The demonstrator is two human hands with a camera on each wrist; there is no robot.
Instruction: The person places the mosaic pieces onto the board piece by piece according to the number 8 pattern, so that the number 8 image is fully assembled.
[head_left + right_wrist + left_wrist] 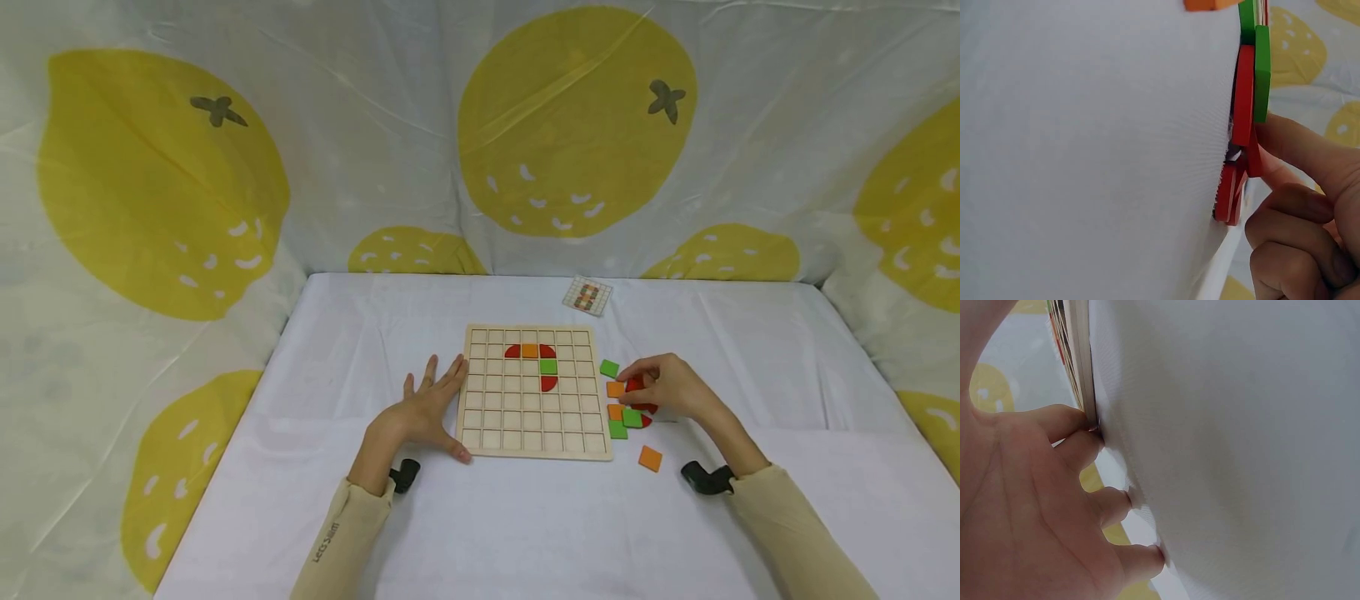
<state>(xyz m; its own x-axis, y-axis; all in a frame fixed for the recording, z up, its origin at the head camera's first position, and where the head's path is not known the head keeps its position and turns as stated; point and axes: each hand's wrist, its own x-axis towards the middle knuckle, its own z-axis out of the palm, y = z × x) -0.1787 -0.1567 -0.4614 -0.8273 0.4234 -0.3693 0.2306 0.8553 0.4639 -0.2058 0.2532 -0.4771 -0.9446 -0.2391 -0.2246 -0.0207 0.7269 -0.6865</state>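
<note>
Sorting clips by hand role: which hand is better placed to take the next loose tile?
Probably the right: the right hand is at the loose tiles, right of the board. The left hand is spread at the board's left edge, away from them.

A wooden board ruled into squares lies on a white cloth, three red pieces, an orange square and a green square set in its upper part. The left hand, fingers spread, touches its left edge. The right hand bends over loose red, orange and green tiles beside its right edge; whether it pinches one is unclear. A patterned card lies beyond the board, before a curtain printed with lemons
</note>
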